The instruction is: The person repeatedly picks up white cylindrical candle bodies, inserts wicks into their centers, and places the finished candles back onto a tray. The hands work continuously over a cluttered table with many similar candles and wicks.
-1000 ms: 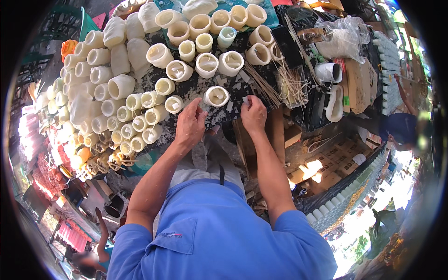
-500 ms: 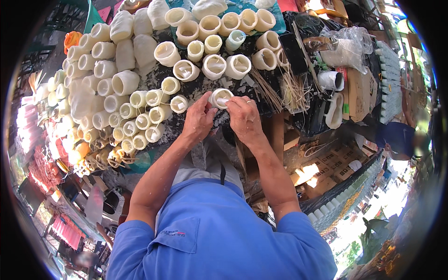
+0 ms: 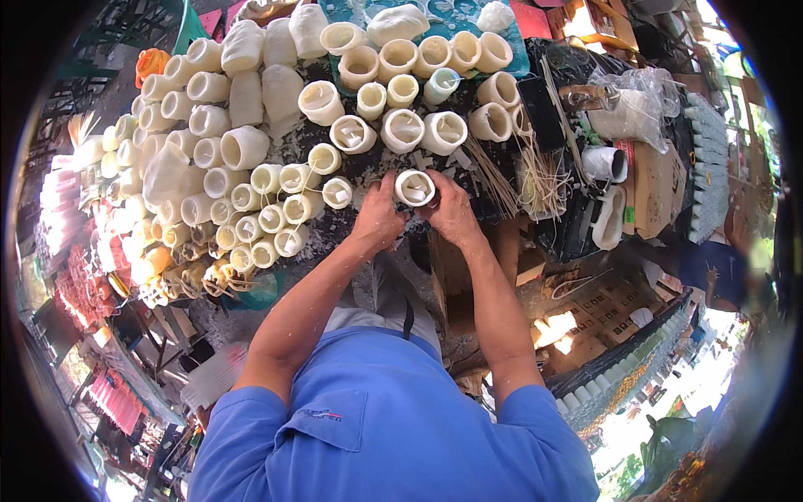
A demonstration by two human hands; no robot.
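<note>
- Filling the near edge, the blue shirt (image 3: pixel 401 443) is soft, creased cloth with a flap pocket (image 3: pixel 322 422) on its left half.
- The right hand (image 3: pixel 452 209) curls against the right wall of a cup (image 3: pixel 414 172); whether it clamps that cup cannot be told.
- The left hand (image 3: pixel 381 216) is bent just left of it; whether those fingertips touch the wall or pinch anything cannot be told.
- That cup is waxy, cream and round, thick-rimmed, standing mouth up on the dark table (image 3: pixel 361 163), flat pale pieces (image 3: pixel 413 192) inside.
- More waxy cups (image 3: pixel 245 149) crowd the left, matte and slightly lumpy, many tipped sideways.
- Thin, dry sticks (image 3: pixel 492 180) fan out right of the hands, beside a tangled bunch (image 3: pixel 542 180).
- Farther right are a stiff cardboard box (image 3: pixel 648 188) and crinkled, clear plastic (image 3: pixel 661 94).
- At the far edge, a teal tray (image 3: pixel 460 12) carries circular patterns.
</note>
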